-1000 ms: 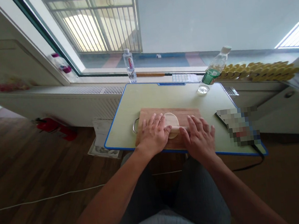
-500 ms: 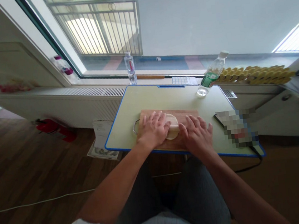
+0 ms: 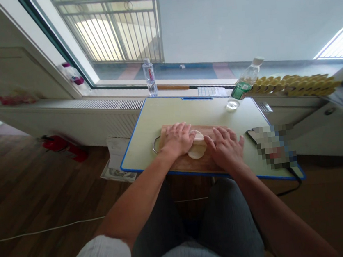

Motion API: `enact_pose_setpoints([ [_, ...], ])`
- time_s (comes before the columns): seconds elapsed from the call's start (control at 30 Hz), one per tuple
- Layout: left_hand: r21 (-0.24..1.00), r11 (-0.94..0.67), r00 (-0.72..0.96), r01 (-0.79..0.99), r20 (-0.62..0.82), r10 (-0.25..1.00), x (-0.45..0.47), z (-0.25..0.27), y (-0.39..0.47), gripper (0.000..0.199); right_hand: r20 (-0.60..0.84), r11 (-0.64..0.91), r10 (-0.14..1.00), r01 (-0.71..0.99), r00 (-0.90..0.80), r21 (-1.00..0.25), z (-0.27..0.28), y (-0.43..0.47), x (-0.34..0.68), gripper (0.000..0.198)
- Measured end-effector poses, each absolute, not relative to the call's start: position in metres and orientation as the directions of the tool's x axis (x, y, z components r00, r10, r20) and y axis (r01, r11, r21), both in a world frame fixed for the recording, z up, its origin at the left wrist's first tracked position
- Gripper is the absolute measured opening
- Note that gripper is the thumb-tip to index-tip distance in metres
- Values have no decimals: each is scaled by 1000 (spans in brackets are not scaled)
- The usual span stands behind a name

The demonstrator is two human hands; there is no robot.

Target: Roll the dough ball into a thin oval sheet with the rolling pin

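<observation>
A thin round dough wrapper (image 3: 196, 152) lies on a wooden cutting board (image 3: 191, 166). Across its upper part runs a light wooden rolling pin (image 3: 199, 141), whose middle shows between my hands. My left hand (image 3: 179, 139) lies palm down over the pin's left end, fingers stretched out. Over the right end is my right hand (image 3: 225, 145), its fingers spread and its thumb pointing inward. Both palms hide the ends of the pin. The board has a metal handle (image 3: 155, 145) on its left side.
The board sits on a small blue-edged table (image 3: 146, 125). A green-labelled bottle (image 3: 241, 88) stands at its back right, a phone-like object (image 3: 269, 146), partly blurred out, at the right. Another clear bottle (image 3: 150, 78) is by the window. A red fire extinguisher (image 3: 65, 146) lies on the floor.
Both hands have shifted slightly away from me, toward the window, and the rolling pin has moved with them from the middle of the wrapper to its upper part.
</observation>
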State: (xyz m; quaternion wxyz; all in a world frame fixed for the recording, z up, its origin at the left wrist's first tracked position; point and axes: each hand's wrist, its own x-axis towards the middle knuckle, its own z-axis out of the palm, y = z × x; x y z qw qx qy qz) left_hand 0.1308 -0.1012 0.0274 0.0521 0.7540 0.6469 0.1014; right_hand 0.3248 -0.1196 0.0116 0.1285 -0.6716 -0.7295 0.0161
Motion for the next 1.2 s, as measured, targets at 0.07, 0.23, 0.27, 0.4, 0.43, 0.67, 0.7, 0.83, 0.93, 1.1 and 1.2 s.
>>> enact_pose_setpoints([
  [0.07, 206, -152, 144, 967, 54, 988, 131, 29, -89, 63, 168, 77, 985, 977, -44, -197, 15, -112, 321, 69],
  [0.23, 199, -144, 137, 969, 47, 989, 132, 29, -108, 64, 185, 99, 981, 975, -62, -200, 5, -129, 324, 69],
  [0.27, 205, -145, 136, 968, 55, 989, 132, 29, -118, 64, 205, 119, 976, 974, -78, -195, 2, -138, 326, 69],
  [0.4, 235, -160, 147, 959, 71, 987, 130, 27, -153, 67, 295, 201, 943, 971, -155, -130, -11, -172, 335, 71],
  [0.43, 241, -162, 149, 957, 71, 986, 130, 27, -157, 67, 305, 209, 938, 971, -164, -119, -13, -177, 336, 72],
  [0.67, 232, -172, 161, 957, 65, 985, 131, 24, -117, 69, 232, 147, 967, 976, -106, -163, -2, -148, 330, 72],
  [0.7, 230, -164, 154, 959, 58, 986, 132, 24, -106, 69, 209, 125, 974, 978, -88, -169, 2, -139, 327, 72],
  [0.83, 254, -133, 145, 958, -30, 989, 133, 26, -66, 69, 157, 62, 987, 985, -37, -163, 19, -110, 319, 72],
  [0.93, 253, -143, 161, 957, -52, 986, 132, 26, -59, 67, 145, 60, 989, 986, -37, -156, 22, -107, 318, 71],
  [1.1, 207, -199, 188, 958, 74, 979, 131, 22, -105, 66, 188, 107, 979, 980, -75, -169, 6, -138, 324, 71],
  [1.2, 225, -216, 200, 950, 89, 976, 131, 21, -144, 69, 263, 165, 957, 975, -123, -146, -5, -164, 331, 72],
])
